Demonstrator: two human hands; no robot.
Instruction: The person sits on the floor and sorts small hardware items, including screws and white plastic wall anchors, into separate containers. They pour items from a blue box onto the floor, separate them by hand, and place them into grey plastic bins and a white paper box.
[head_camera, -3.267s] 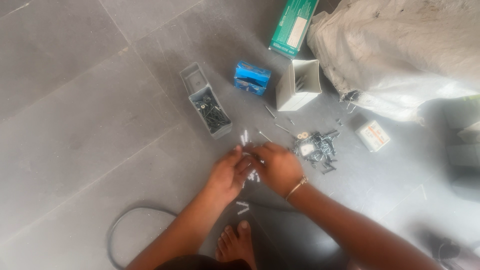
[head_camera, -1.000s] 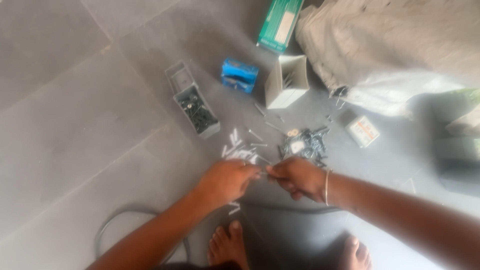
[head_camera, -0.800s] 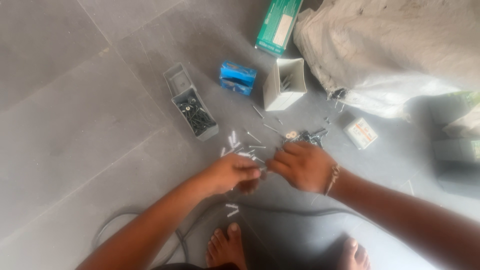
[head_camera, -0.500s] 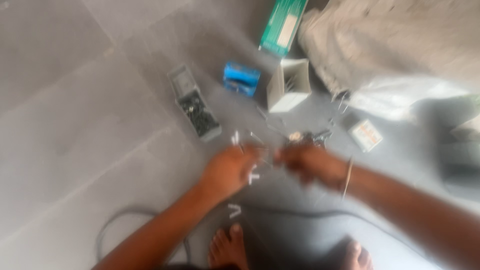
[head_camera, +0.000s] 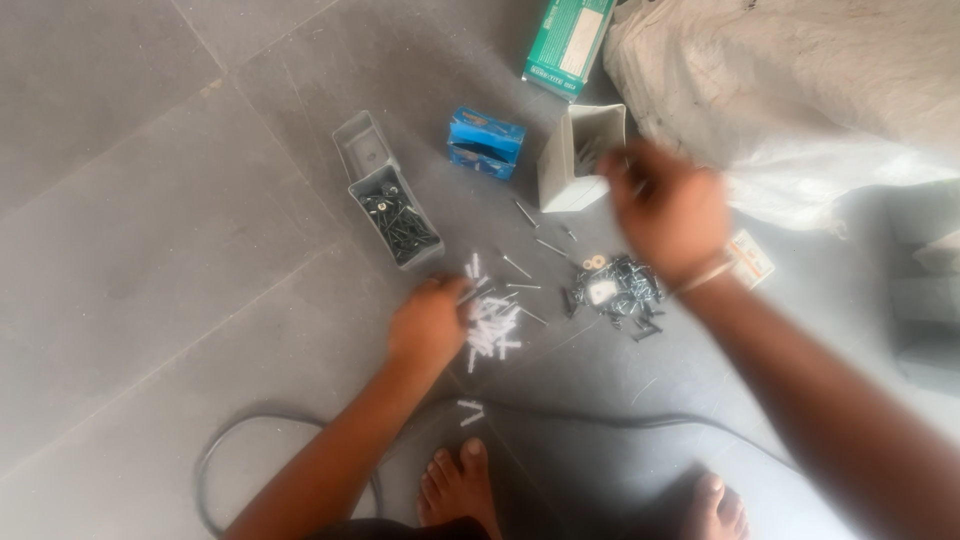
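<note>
My left hand (head_camera: 428, 325) rests low on the grey floor, its fingers curled at the edge of a pile of small white plastic plugs (head_camera: 493, 328). My right hand (head_camera: 662, 208) is raised and blurred next to the open white cardboard box (head_camera: 580, 157); whether it holds anything is unclear. Below the right hand lies a heap of dark screws (head_camera: 618, 289) with two small washers (head_camera: 595, 262) beside it. A few loose long screws (head_camera: 528, 252) are scattered between the heap and the plugs.
A grey box of black screws (head_camera: 398, 215) with its lid (head_camera: 359, 146) stands at the left. A blue box (head_camera: 485, 142), a green box (head_camera: 567, 42), a pale sack (head_camera: 790, 90), a black cable (head_camera: 230, 452) and my bare feet (head_camera: 460, 490) are around.
My right hand has left the plugs, lifted and swung up to the right toward the white box. My left hand stayed at the plug pile.
</note>
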